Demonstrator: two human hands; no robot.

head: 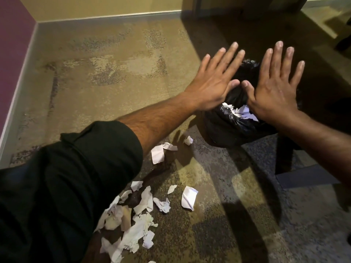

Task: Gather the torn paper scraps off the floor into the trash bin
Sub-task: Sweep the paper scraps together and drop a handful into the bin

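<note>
A trash bin [224, 128] lined with a black bag stands on the carpet at centre right, with white scraps [241, 112] lying inside it. My left hand [214, 78] and my right hand [273, 84] hover flat above its mouth, palms down, fingers spread, thumbs nearly touching, nothing in either. Torn white paper scraps [136, 221] lie in a loose pile on the floor near the bottom centre. Closer to the bin lie a folded piece [189, 198] and two small scraps [158, 153].
A dark wooden furniture leg [284, 154] stands right behind the bin, with more dark furniture [247, 8] at the top. Patterned tan carpet [104, 73] stretches left to a grey baseboard [20, 73] and a purple wall.
</note>
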